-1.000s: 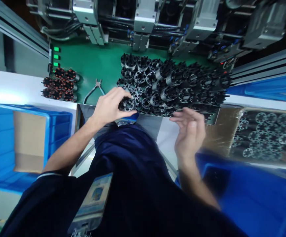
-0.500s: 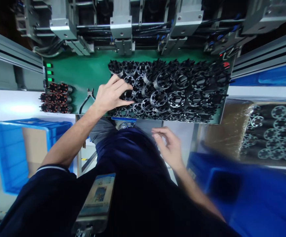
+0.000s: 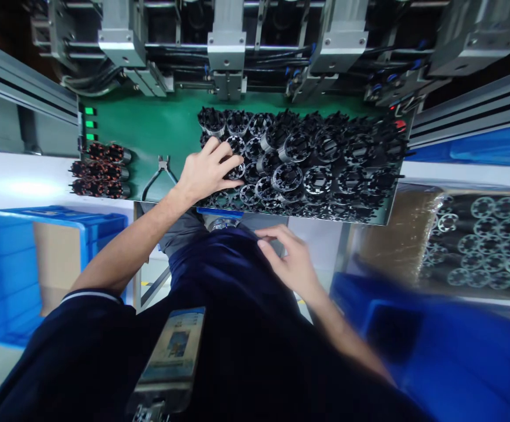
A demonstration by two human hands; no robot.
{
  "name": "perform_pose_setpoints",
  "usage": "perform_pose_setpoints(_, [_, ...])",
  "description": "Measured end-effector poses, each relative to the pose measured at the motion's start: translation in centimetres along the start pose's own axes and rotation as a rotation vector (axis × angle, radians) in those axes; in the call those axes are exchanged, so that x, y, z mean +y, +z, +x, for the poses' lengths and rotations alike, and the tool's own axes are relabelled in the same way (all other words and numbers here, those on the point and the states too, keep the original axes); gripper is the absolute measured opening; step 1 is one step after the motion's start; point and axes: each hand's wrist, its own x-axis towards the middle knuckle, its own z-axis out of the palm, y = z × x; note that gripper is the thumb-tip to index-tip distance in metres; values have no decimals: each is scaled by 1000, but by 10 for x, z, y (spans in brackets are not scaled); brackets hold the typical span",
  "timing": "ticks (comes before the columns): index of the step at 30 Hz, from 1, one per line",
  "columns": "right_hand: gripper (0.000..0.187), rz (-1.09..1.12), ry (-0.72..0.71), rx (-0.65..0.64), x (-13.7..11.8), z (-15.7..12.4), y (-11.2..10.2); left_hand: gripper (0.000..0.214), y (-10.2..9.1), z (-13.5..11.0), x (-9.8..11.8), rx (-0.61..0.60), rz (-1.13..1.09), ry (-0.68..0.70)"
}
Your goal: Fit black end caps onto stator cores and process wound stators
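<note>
A black slotted ring [image 3: 237, 172] sits pinched between the thumb and curled fingers [image 3: 222, 151] of the left hand [image 3: 206, 174], at the near left edge of a pile of similar black rings [image 3: 320, 161]. The pile spreads away to the right of these fingers over the green surface [image 3: 149, 123]. Just left of the hand lie pliers [image 3: 160, 171], and further left is a cluster of copper-wound parts [image 3: 101, 171]. Beyond the fingertips hang grey machine heads [image 3: 226, 53]. Below and to the right, well apart from the ring, the right hand [image 3: 292, 264] hovers over the dark clothing, its fingers loosely spread and holding nothing. A blue crate [image 3: 0, 275] stands far left. A box of rings [image 3: 479, 240] lies far right.
</note>
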Motion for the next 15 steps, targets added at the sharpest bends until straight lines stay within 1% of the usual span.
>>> perform_pose_setpoints(3, [25,-63,-8,-99,-8,-3,5,89,4,-8,1,47,-38,-12])
perform_pose_setpoints(6, [28,-130,-8,-180,-13,-9,11,84,9,-26,-2,129,-71,-49])
perform_pose_setpoints(11, [30,-225,-32,-288,-18,-14,24,93,17,-59,-11,344,-204,-193])
perform_pose_setpoints(13, [31,-266,-41,-332,-21,-15,31,87,21,-65,-12,372,-266,-235])
perform_pose_setpoints(15, [32,-307,-53,-378,-24,-14,38,76,23,-66,-12,359,-295,-243])
